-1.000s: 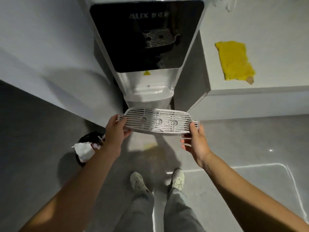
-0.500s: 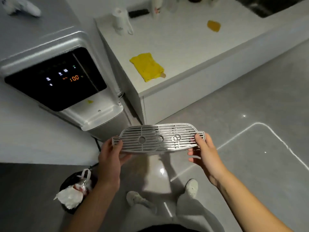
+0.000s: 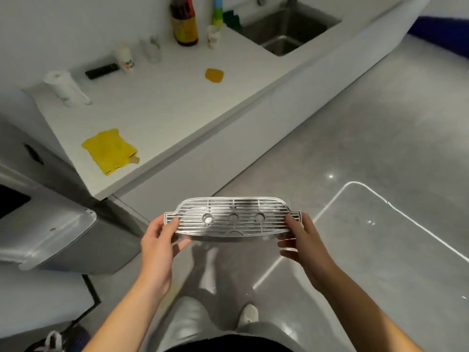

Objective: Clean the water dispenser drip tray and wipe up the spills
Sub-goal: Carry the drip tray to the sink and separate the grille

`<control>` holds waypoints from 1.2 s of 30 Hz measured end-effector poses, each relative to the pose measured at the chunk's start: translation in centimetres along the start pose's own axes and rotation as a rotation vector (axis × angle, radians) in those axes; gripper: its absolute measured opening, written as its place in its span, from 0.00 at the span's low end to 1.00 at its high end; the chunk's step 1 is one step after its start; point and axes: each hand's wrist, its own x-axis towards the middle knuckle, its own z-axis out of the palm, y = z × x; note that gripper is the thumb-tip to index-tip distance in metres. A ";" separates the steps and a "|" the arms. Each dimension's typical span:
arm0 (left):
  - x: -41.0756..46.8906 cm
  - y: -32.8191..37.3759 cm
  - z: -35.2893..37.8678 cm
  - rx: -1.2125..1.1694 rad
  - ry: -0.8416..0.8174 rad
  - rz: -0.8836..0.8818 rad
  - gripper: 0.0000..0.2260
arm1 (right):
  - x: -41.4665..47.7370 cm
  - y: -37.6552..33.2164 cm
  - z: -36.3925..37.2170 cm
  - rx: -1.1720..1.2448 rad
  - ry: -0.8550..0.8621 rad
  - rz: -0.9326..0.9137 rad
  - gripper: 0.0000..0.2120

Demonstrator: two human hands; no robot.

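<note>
I hold the drip tray (image 3: 232, 210), a grey slatted grille with three round holes, level in front of me above the floor. My left hand (image 3: 160, 242) grips its left end, thumb on top. My right hand (image 3: 303, 238) grips its right end the same way. The water dispenser (image 3: 50, 232) stands at the left edge of the view, well apart from the tray. A yellow cloth (image 3: 110, 149) lies flat on the white counter (image 3: 177, 118), near its front left corner.
A steel sink (image 3: 286, 29) is set in the counter's far right end. A paper towel roll (image 3: 59, 86), a dark bottle (image 3: 184, 20), cups and a small yellow sponge (image 3: 214, 75) stand further back. A bin (image 3: 54, 340) sits at bottom left. Glossy grey floor lies to the right.
I have turned right, away from the dispenser, carrying the tray with both hands. The dispenser slid to the left edge, and the counter and sink came into view.
</note>
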 end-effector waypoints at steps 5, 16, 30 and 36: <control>3.7 0.6 9.7 0.034 -0.097 -0.026 0.07 | 4.6 -2.5 -6.7 0.044 0.104 0.018 0.09; 17.1 3.9 29.9 0.049 -0.362 -0.023 0.08 | 19.1 -12.1 -16.1 0.163 0.293 0.011 0.08; 33.6 10.3 51.6 0.057 -0.266 -0.015 0.06 | 42.5 -26.7 -25.4 0.140 0.245 -0.030 0.08; 39.2 12.5 60.4 0.021 -0.097 -0.010 0.07 | 54.1 -34.7 -29.9 0.057 0.107 -0.050 0.08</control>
